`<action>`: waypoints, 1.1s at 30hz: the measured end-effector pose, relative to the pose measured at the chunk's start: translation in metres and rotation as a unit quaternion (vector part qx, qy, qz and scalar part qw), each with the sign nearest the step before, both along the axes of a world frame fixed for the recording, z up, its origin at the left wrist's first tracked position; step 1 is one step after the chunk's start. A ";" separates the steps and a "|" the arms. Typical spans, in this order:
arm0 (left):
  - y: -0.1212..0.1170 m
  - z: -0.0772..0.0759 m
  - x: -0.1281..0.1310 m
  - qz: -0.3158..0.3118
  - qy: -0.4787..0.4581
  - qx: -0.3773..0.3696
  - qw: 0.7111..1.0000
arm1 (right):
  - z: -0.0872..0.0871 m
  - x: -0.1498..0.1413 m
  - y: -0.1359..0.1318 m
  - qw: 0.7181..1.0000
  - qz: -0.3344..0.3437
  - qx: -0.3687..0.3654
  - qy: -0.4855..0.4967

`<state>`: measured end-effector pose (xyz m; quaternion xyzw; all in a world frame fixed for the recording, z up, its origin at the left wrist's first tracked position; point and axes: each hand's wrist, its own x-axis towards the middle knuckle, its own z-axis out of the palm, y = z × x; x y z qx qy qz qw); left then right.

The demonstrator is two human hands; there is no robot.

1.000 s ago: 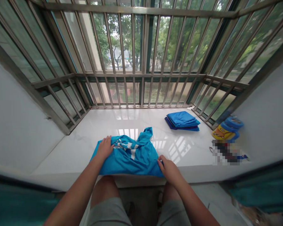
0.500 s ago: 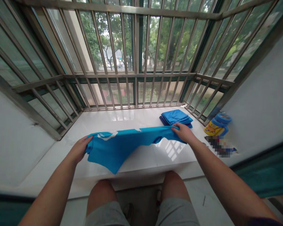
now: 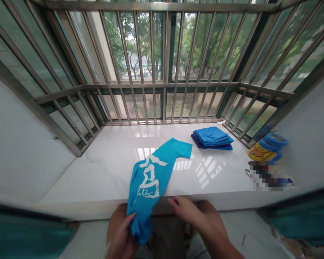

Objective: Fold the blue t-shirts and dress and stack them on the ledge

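A blue T-shirt [image 3: 166, 172] with white lettering lies folded lengthwise across the sill, one sleeve pointing to the far right. Its near end hangs over the front edge, where my left hand [image 3: 125, 230] grips it, thumb on top. My right hand [image 3: 185, 210] is apart from the cloth, just right of it by the sill edge. Nothing shows in that hand; its fingers are loosely bent and apart, slightly blurred. A stack of folded blue clothes [image 3: 212, 137] sits farther back on the right.
The white sill [image 3: 102, 172] is bounded by metal window bars [image 3: 162, 85] at the back and sides. A blue and yellow jug [image 3: 267, 147] stands at the right wall, with a pixelated item [image 3: 270, 176] before it. My knees are under the front edge.
The shirt, earlier stretched sideways between both hands, now lies lengthwise with its lettering up. My right hand has let go and come down toward me; my left has moved nearer, still holding cloth.
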<state>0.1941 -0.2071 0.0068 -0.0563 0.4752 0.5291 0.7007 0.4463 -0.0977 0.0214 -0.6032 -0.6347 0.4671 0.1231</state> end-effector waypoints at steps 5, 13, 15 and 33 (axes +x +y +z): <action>-0.025 -0.002 0.023 -0.148 -0.101 0.015 0.984 | -0.039 -0.038 -0.085 0.832 -0.012 -0.310 0.460; -0.037 -0.011 0.005 -0.222 0.046 0.039 0.973 | 0.016 -0.007 -0.062 0.757 -0.270 -0.212 0.556; -0.043 -0.022 0.006 -0.223 0.050 0.047 0.972 | 0.031 0.013 -0.061 0.767 -0.339 -0.154 0.523; 0.201 0.268 -0.034 0.045 0.324 0.379 0.866 | 0.243 0.068 0.139 0.791 -0.337 0.174 0.480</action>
